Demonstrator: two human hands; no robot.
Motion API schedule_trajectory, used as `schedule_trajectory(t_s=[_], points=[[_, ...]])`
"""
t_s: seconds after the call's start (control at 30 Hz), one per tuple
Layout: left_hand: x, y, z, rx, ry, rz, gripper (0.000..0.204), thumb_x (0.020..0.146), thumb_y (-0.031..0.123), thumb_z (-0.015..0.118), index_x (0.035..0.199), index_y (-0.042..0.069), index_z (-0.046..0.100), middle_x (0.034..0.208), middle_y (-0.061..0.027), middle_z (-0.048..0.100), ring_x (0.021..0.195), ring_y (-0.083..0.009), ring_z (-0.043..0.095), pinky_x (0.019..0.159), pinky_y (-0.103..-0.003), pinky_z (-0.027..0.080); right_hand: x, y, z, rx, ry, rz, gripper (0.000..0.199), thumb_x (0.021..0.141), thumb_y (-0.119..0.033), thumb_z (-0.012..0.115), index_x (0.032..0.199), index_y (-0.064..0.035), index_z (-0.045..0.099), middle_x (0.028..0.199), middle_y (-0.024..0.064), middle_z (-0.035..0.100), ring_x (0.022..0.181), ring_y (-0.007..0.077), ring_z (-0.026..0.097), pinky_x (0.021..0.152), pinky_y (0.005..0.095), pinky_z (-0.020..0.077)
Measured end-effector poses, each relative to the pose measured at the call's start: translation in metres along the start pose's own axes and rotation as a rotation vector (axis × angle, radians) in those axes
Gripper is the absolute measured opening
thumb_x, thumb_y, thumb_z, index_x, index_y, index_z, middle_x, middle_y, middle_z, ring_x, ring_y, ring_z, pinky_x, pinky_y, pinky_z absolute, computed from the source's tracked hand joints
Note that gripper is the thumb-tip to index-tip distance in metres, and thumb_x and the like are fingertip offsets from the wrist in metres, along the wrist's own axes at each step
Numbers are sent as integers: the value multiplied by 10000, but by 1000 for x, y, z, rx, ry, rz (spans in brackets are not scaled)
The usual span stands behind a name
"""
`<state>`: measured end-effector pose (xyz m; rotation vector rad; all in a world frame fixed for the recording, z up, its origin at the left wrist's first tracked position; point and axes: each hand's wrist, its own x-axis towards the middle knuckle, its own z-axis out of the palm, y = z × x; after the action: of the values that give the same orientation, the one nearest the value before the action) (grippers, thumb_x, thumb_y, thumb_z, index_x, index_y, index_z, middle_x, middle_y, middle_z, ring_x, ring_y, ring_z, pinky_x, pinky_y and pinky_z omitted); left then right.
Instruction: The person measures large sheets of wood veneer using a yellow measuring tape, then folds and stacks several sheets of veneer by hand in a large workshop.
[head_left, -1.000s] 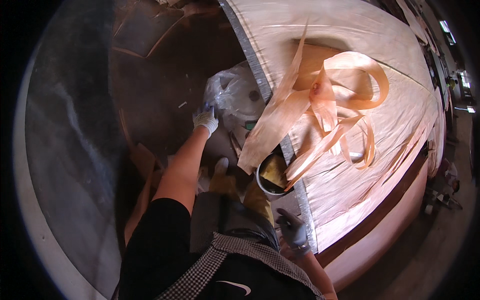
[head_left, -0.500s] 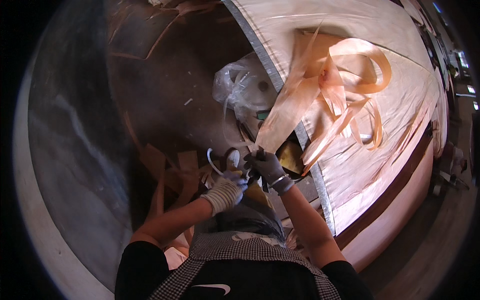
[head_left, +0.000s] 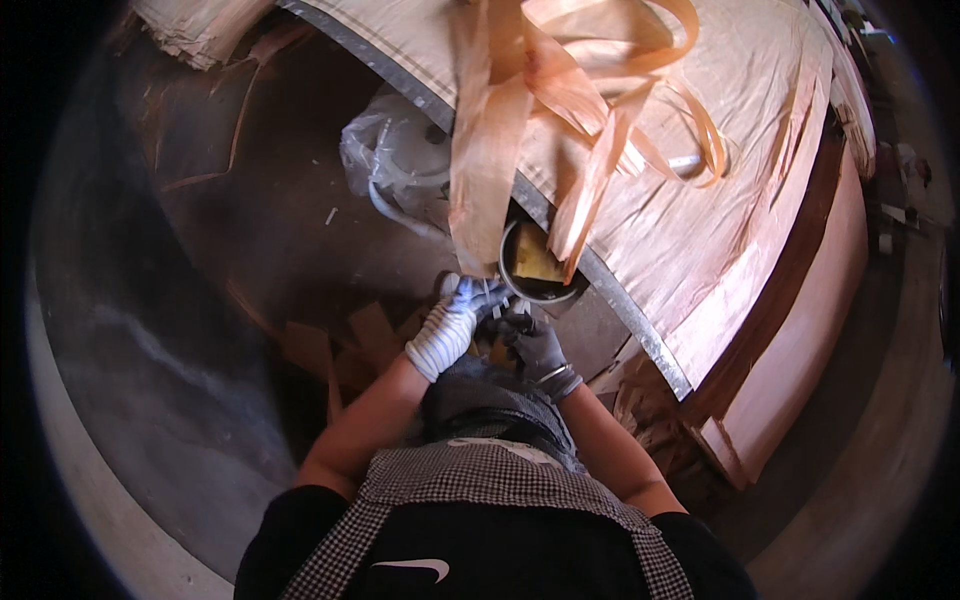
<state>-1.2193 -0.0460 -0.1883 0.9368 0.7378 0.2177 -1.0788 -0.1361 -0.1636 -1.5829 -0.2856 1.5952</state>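
Observation:
My left hand point(head_left: 455, 318), in a pale ribbed glove, is closed at the lower end of a hanging wood veneer strip point(head_left: 485, 170). Thin white tape point(head_left: 489, 294) shows at its fingertips, partly smeared by motion. Close beside it, my right hand point(head_left: 537, 348) wears a dark grey glove and has curled fingers; whatever lies inside them is hidden. Just beyond the right hand, a round dark-rimmed container point(head_left: 508, 272) holds a yellow sponge-like block point(head_left: 537, 256). A clear plastic bag point(head_left: 362, 150) lies farther off, with a pale band point(head_left: 395, 212) trailing from it towards my hands.
A large stack of veneer sheets point(head_left: 740, 220) with a metal-edged border point(head_left: 640, 335) fills the right side. Loose curled veneer strips point(head_left: 620, 60) lie on top. Veneer scraps point(head_left: 310, 350) are on the floor left of my hands, and a dark curved surface point(head_left: 140, 370) stands at far left.
The view has turned, so the stack sits higher and farther left. My left hand has moved up to the veneer strip's end, while my right hand has drawn back from it, below the container.

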Motion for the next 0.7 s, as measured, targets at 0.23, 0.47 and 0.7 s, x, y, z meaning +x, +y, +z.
schedule_trajectory(t_s=[0.23,0.47,0.7], points=[[39,8,0,1000,-18,-257,385,753,275,662,1060,51,604,1070,-119,602,1018,-231,550,924,-350,390,79,68,-85,-389,281,-183,164,773,-155,639,861,-16,632,652,57,622,480,129,577,374,253,425],[108,-54,34,2058,-157,382,570,707,436,577,1161,93,535,1312,-77,401,1259,-285,276,1081,-491,103,127,84,-101,-1295,692,-263,453,893,-414,342,1094,-71,559,1099,168,573,1027,335,527,852,425,410],[125,-74,31,2049,-102,386,399,847,117,329,1194,147,522,1291,2,431,1252,-212,311,1078,-501,118,-134,96,-229,-320,1165,419,107,748,-85,646,796,10,629,663,85,606,549,145,521,512,320,446]])
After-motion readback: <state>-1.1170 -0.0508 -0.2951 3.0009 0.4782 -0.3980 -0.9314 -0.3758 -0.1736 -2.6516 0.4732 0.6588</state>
